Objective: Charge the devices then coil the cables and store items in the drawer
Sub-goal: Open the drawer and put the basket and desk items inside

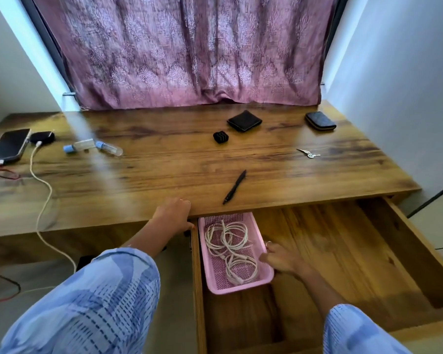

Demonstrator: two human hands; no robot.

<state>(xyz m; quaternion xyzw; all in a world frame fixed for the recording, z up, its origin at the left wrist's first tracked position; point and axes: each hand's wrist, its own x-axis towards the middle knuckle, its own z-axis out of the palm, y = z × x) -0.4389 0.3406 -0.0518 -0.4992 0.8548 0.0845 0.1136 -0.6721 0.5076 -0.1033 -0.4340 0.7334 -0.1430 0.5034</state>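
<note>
Your right hand (283,258) curls its fingers on the right rim of the pink basket (265,275), which holds the coiled white cables (232,247) at the left end of the open drawer (343,251), while your left hand (173,217) grips the desk (164,169) edge just left of the basket.

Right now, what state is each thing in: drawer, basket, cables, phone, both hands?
drawer: pulled open
pink basket: in the drawer, holds cables
white cables: coiled, in the basket
phone: on the desk, cable plugged in
left hand: grips the desk edge
right hand: holds the basket's rim
pen: lying on the desk
</note>
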